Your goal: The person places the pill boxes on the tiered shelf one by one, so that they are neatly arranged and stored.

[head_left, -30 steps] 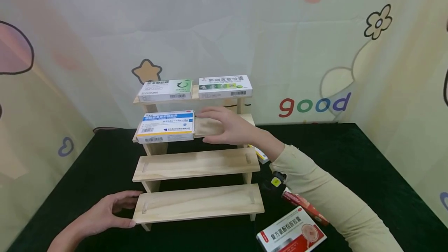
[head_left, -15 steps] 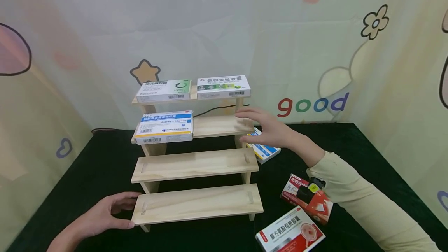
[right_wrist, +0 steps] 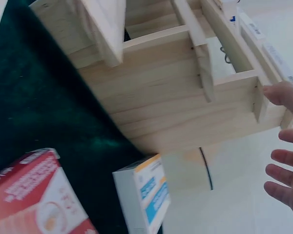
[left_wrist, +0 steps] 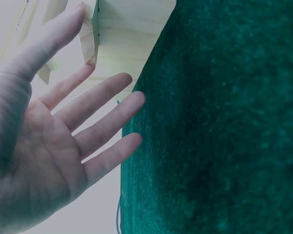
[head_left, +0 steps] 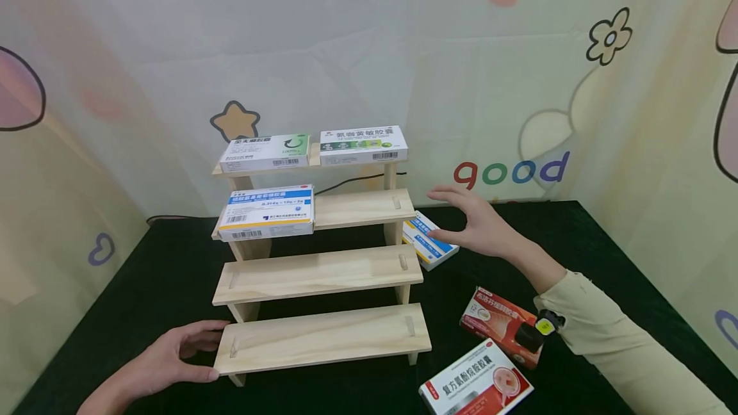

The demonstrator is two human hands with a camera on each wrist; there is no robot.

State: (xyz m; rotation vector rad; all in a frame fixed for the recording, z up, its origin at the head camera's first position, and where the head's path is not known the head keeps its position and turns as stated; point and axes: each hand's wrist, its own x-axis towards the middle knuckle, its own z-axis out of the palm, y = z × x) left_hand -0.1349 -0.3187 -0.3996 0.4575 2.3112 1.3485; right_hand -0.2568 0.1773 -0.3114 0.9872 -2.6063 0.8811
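Observation:
A stepped wooden display rack (head_left: pixel 323 338) stands on the dark cloth. Its lowest shelf's left end is pinched between the thumb and index finger of my left hand (head_left: pixel 173 357); the other fingers (left_wrist: pixel 115 117) extend straight. My right hand (head_left: pixel 484 223) hovers with nothing in it, right of the rack, near a blue-and-white medicine box (head_left: pixel 432 245) lying on the cloth. On the second shelf from the top, at the left, lies a matching blue-and-white medicine box (head_left: pixel 268 210). The top shelf carries a green-and-white medicine box (head_left: pixel 265 152) and another white medicine box (head_left: pixel 363 146).
Front right on the cloth (head_left: pixel 507 274) lie a red medicine box (head_left: pixel 498 325) and a red-and-white medicine box (head_left: pixel 477 380). The red one is partly covered by the device on my right wrist. A patterned curtain (head_left: pixel 346 50) hangs behind, and a thin cable (head_left: pixel 352 180) runs behind the rack.
My right hand has moved right, off the second shelf from the top to beyond the rack, uncovering the blue-and-white box on the cloth and the red box. My left hand stays at the lowest shelf.

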